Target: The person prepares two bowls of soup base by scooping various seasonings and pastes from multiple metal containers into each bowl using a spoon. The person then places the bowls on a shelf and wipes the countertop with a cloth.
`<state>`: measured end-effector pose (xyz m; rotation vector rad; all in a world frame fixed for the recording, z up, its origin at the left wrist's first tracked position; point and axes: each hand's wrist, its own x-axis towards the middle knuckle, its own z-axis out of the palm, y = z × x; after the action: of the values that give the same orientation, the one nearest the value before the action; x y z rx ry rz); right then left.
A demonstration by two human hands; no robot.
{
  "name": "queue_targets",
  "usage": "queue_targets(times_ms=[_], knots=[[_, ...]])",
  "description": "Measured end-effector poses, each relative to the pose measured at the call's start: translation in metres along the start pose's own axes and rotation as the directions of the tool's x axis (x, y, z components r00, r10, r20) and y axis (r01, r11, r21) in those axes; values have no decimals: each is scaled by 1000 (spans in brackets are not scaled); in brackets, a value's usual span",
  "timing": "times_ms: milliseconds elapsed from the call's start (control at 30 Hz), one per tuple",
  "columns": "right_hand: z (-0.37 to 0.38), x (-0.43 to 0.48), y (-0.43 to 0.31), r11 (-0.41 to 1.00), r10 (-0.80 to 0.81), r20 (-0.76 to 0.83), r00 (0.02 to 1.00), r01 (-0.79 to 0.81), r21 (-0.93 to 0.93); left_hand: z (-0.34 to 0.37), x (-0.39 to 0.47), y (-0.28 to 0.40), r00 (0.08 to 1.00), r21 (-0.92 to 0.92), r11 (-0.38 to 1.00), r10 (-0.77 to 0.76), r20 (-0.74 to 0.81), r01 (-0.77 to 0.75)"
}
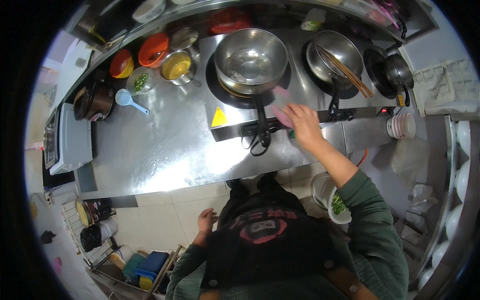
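Note:
My right hand (305,125) reaches over the front edge of the cooktop, its fingers closed on a pink cloth (283,114) that looks blurred. Just left of the cloth, the black handle (262,125) of a steel wok (250,56) points towards me; the wok sits on the left burner and has a shiny bare inside. My left hand (207,221) hangs low beside my dark apron, away from the counter, fingers loosely curled with nothing seen in them. A second steel pan (324,56) stands on the right burner with long wooden chopsticks (347,73) lying across its rim.
On the steel counter (150,150) at left stand orange bowls (153,48), a steel pot with yellow liquid (176,67), a bowl of chopped greens (140,81), a blue slotted spoon (127,99) and a dark cooker (93,99). Stacked paper cups (401,126) are at right; a bin (339,210) stands below.

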<state>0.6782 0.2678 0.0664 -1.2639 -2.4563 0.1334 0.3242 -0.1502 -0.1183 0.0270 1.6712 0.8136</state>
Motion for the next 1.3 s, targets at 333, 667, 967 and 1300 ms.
queue_targets(times_ms=[333,667,967,1300], knots=[[83,59,-158,976,-168,-80,983,177,130,-122,29,-29,975,456,867,132,181,-202],[69,48,-169,985,-41,65,997,30,168,-107,23,35,998,-183,981,-62,-22,57],[101,148,-175,967,26,-75,997,-6,253,-152,35,-14,998,72,996,41,48,-45],[82,-34,-152,908,103,38,994,-110,404,-148,62,22,970,398,905,53,238,-147]])
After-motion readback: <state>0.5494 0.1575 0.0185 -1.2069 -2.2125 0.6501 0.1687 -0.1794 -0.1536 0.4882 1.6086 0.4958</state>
